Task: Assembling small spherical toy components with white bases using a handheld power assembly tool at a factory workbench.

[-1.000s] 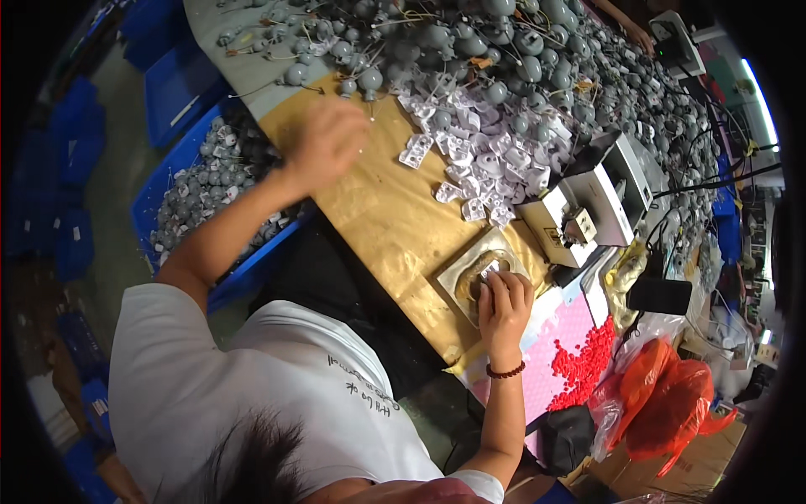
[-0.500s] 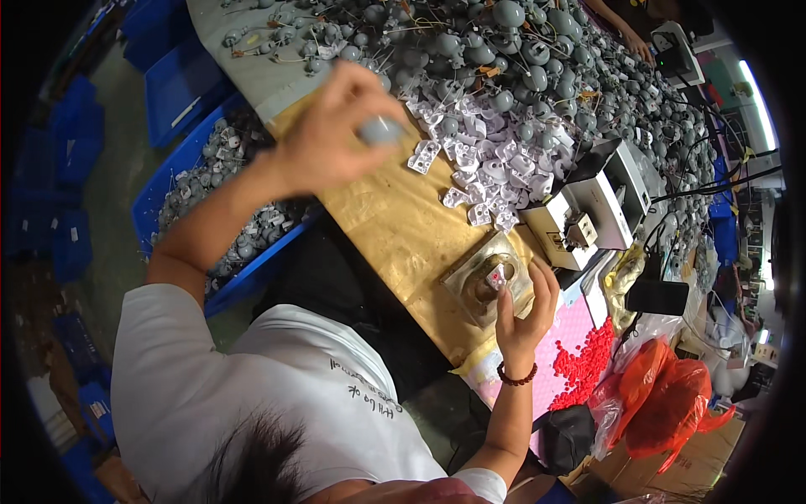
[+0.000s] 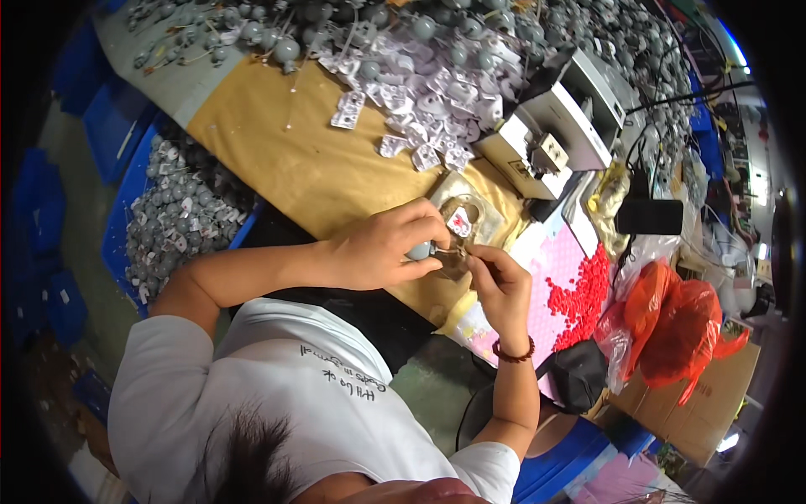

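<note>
My left hand (image 3: 388, 249) is closed around a grey ball-shaped part (image 3: 420, 250), which shows between thumb and fingers. A thin stem or wire seems to run from it toward my right hand (image 3: 502, 290). The right thumb and forefinger are pinched together close by; what lies between them is too small to make out. Just beyond both hands sits a metal fixture block (image 3: 490, 222) on the table, with a round recess. A white plastic piece (image 3: 459, 222) with red spots lies in that recess. My left hand hides part of the block's near side.
White plastic pieces (image 3: 420, 101) are heaped ahead, with grey ball parts (image 3: 285, 50) behind them. A white box-shaped device (image 3: 525, 155) stands right of the fixture. Small red parts (image 3: 579, 294) lie on a pink sheet. A blue bin (image 3: 113, 244) of grey parts stands left.
My left hand has come down from the far pile to the fixture, carrying the grey ball part. My right hand has drawn back slightly from the fixture and its fingers have pinched together.
</note>
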A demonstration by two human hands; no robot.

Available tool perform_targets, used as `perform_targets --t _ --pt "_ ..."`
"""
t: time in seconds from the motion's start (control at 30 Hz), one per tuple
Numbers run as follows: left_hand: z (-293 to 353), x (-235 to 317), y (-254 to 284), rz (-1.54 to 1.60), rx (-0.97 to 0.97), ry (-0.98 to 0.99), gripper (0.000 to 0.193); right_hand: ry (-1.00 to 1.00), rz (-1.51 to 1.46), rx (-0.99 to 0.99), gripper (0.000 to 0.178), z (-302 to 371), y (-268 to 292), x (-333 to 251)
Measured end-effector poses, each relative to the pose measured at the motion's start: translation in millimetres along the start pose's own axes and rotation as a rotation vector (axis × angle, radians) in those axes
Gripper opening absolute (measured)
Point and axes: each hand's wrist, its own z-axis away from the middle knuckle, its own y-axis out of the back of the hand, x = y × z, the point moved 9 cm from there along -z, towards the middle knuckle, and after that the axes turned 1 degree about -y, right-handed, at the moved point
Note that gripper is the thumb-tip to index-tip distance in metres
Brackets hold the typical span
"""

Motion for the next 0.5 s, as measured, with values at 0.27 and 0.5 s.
perform_targets --t 0.27,0.5 --pt "-6.4 -34.3 -19.0 -0.114 0.004 0.098 0.035 0.654 0.737 0.102 0.031 -22.5 -22.6 -28.3" --pt "-9.1 -31.4 -22.3 -0.147 -0.020 0.063 0.030 0.640 0.956 -0.080 0.034 -21.3 -34.5 -31.3"
